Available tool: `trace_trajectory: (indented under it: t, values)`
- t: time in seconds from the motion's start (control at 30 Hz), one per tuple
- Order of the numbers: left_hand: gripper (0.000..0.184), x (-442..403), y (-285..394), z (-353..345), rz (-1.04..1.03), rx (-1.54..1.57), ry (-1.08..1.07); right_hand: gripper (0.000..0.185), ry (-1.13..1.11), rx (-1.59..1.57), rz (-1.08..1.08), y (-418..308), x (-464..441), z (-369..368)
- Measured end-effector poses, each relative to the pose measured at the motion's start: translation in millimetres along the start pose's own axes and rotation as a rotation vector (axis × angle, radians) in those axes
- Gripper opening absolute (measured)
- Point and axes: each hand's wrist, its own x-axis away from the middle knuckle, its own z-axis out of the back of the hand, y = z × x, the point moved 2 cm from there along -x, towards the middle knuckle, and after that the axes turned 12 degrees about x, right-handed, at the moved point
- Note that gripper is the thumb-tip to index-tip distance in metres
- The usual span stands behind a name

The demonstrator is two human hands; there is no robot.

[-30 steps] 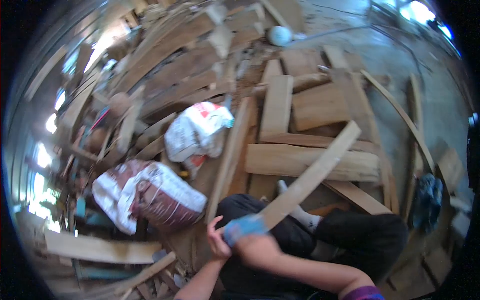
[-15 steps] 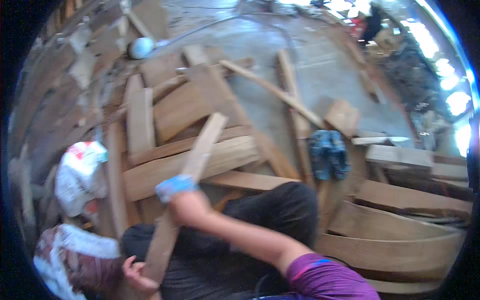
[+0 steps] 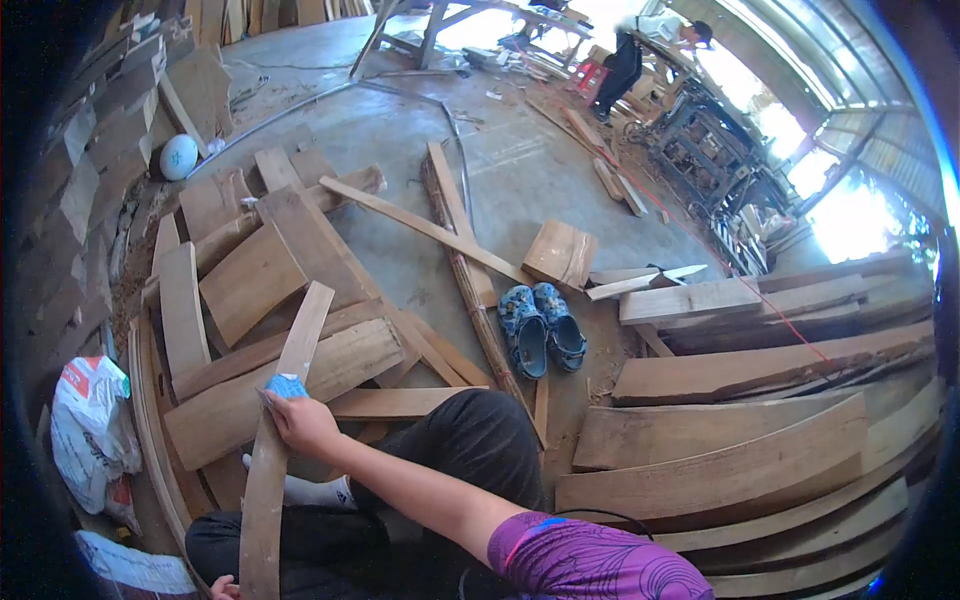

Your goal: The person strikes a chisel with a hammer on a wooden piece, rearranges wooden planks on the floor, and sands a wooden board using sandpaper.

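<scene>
A long narrow wooden plank (image 3: 264, 500) slants up from my lap, its far end over a pile of boards. Partway along it, my right hand (image 3: 303, 424) is closed on a small light-blue folded piece (image 3: 286, 387) and presses it against the plank's face. Whether the piece is cloth or abrasive paper I cannot tell. At the bottom edge my left hand (image 3: 225, 588) shows only a few curled fingers at the plank's near end; the rest of it is cut off.
Loose boards (image 3: 255, 285) lie piled ahead. Blue patterned clogs (image 3: 527, 330) stand beyond my knee. Stacked planks (image 3: 720, 455) fill the right side. A printed white sack (image 3: 92, 430) sits at left, and a pale round helmet-like object (image 3: 179, 157) behind. Another person (image 3: 640, 55) bends over a far bench.
The view has swung up and right, bringing the far bench and person into sight. My right hand still holds the blue piece on the plank. Less of my left hand shows.
</scene>
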Motion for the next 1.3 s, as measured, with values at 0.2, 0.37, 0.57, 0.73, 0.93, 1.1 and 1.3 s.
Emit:
trace_trajectory:
  t: [0.2, 0.37, 0.57, 0.73, 0.93, 1.1, 1.3]
  values:
    - [0.057, -17.8, 98.3, -50.3, 0.341, -0.785, -0.205, 0.035, -0.039, 0.036, 0.006, 2.8, 2.9, 5.2]
    - [0.066, 10.5, 128.3, -110.2, -0.128, -1.227, -0.211, 0.035, -0.082, 0.056, -0.004, 3.4, 9.8, 15.7]
    - [0.097, -5.1, 76.5, -167.8, -0.169, -1.141, -0.373, 0.035, -0.111, 0.067, 0.051, 12.2, 10.4, 17.5]
    - [0.105, -22.2, 30.1, -205.3, -0.016, -1.126, -0.469, 0.035, -0.341, 0.325, 0.149, 32.7, 8.7, 36.2]
    - [0.103, -18.1, 34.8, -172.0, -0.036, -0.978, -0.577, 0.033, -0.218, 0.219, 0.193, 35.2, 33.2, 46.4]
    - [0.078, -3.8, 92.8, -112.2, -0.095, -0.817, -0.531, 0.024, -0.097, 0.189, 0.063, 65.7, 12.0, 32.4]
    - [0.078, 3.3, 83.9, -83.4, -0.154, -0.802, -0.528, 0.035, -0.098, 0.117, -0.093, 73.7, 10.1, 22.7]
